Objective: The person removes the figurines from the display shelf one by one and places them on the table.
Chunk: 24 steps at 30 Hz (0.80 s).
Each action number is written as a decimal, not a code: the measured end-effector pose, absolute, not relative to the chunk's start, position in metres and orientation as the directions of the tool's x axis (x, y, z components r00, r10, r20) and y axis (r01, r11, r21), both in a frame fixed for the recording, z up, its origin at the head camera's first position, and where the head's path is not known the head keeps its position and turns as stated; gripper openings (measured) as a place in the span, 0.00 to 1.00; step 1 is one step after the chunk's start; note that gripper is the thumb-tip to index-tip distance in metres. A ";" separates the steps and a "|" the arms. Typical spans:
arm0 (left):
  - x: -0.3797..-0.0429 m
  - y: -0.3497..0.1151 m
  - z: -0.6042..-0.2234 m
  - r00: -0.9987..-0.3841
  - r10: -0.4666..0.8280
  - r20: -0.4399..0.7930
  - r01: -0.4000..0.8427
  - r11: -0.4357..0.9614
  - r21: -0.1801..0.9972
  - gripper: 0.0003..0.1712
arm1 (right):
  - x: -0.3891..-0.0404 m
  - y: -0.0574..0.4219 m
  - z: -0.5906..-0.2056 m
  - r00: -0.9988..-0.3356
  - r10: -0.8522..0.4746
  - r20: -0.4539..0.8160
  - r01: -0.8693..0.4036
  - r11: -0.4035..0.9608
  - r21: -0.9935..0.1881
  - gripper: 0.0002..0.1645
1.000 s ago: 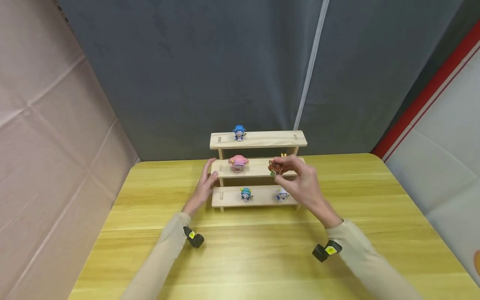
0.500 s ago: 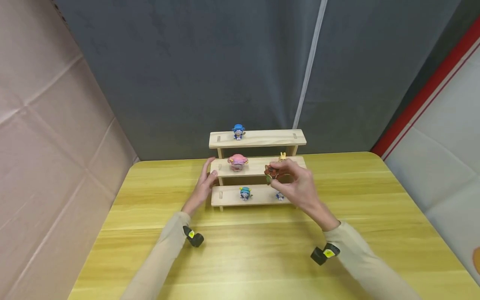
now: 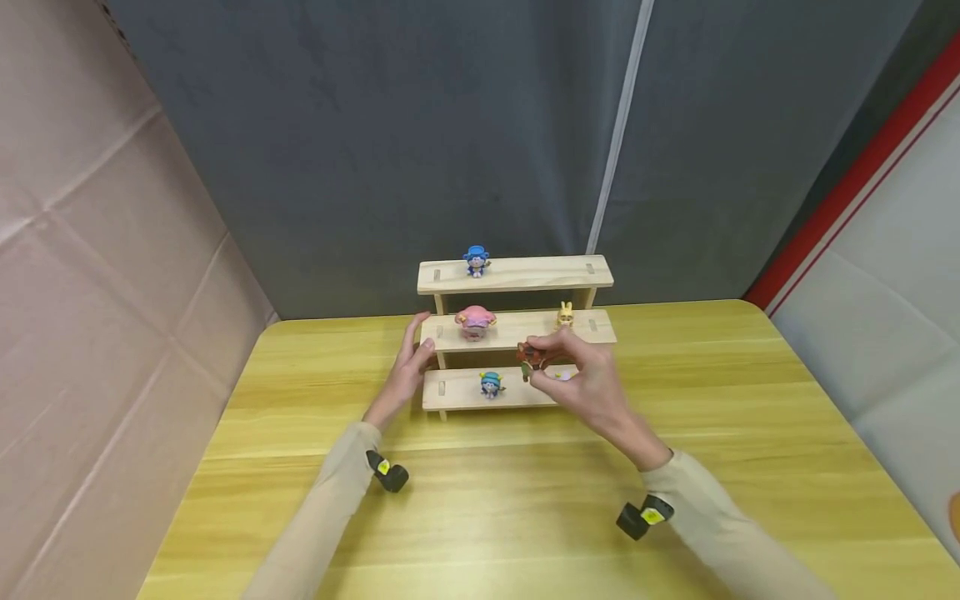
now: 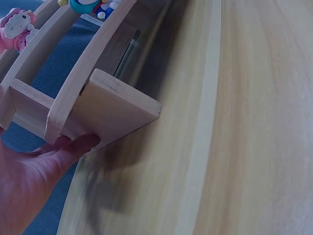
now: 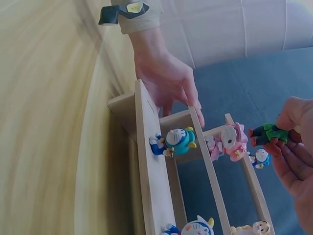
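Note:
My right hand (image 3: 588, 379) pinches a toy figurine (image 3: 528, 357) with a reddish-brown head and green top, in front of the middle board of a three-tier wooden display shelf (image 3: 517, 273). In the right wrist view this figurine (image 5: 274, 134) points its feet toward a pink figurine (image 5: 228, 142), apart from it. My left hand (image 3: 402, 372) grips the shelf's left end, its thumb (image 4: 83, 146) against the side panel in the left wrist view. A yellow long-eared figurine (image 3: 566, 314) stands on the middle board's right, partly behind my right hand.
On the top board sits a blue-hatted figurine (image 3: 476, 262). The bottom board carries a teal-hatted figurine (image 3: 491, 384) and a white-hatted one (image 5: 198, 226), mostly hidden by my right hand in the head view. A grey curtain (image 3: 360, 167) hangs behind the wooden table (image 3: 487, 500).
My right hand has moved left and slightly down with the red-and-green figurine, uncovering the yellow figurine and covering the white-hatted one. My left hand stays at the shelf's end.

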State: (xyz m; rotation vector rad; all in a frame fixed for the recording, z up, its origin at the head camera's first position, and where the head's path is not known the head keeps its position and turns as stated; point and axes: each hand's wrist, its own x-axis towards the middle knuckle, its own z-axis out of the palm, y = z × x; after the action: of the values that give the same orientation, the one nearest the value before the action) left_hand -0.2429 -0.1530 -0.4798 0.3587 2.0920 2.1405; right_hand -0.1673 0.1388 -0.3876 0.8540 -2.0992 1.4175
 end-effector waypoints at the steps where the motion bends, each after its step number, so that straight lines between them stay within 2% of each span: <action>1: -0.243 -0.153 -0.480 -0.964 0.255 0.077 0.072 -0.030 0.997 0.33 | -0.167 0.138 -0.388 -0.696 -0.235 0.678 -0.716 0.280 -0.639 0.24; 24: -0.240 -0.149 -0.475 -0.964 0.259 0.067 0.064 -0.017 0.998 0.34 | -0.152 0.117 -0.405 -0.731 -0.269 0.627 -0.682 0.297 -0.668 0.20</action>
State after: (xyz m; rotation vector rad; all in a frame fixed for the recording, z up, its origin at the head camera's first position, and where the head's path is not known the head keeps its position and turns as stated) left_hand -0.2400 -0.1487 -0.4745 0.3488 2.1006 2.1177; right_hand -0.1518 0.1173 -0.4050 0.8521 -2.1748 1.4187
